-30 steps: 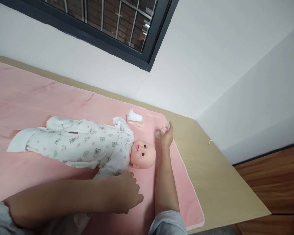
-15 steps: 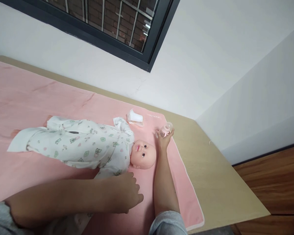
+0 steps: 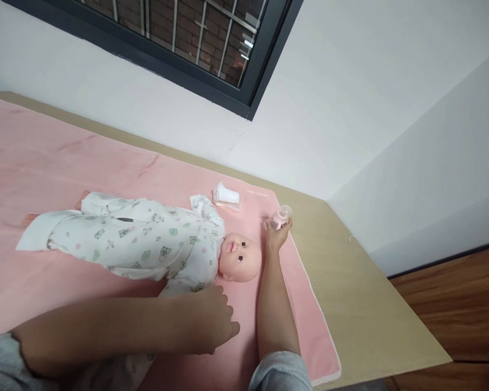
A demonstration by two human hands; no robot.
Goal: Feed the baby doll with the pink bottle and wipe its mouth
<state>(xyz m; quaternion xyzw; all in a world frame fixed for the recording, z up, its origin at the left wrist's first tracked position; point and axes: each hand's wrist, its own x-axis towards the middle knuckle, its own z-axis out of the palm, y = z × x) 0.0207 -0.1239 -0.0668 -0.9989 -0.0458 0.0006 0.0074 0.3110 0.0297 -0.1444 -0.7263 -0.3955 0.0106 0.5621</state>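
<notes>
A baby doll (image 3: 240,260) in a white printed outfit (image 3: 146,233) lies on its back on a pink mat (image 3: 73,163), head to the right. Past its head, my right hand (image 3: 277,236) is closed around a small clear baby bottle (image 3: 284,213) with a pink part, near the mat's far right corner. My left hand (image 3: 212,320) is closed, fingers curled, just on the near side of the doll's shoulder; its palm is hidden. My left forearm covers part of the doll's near sleeve.
A white cup-shaped item in clear packaging (image 3: 227,195) lies on the mat beyond the doll's shoulder. The mat covers part of a wooden tabletop (image 3: 350,304). White walls and a dark-framed window (image 3: 244,98) stand behind; wood panels (image 3: 464,304) are at right.
My right hand has turned slightly with the bottle and shifted a little. My left hand and the doll stay in place; the view shifts slightly.
</notes>
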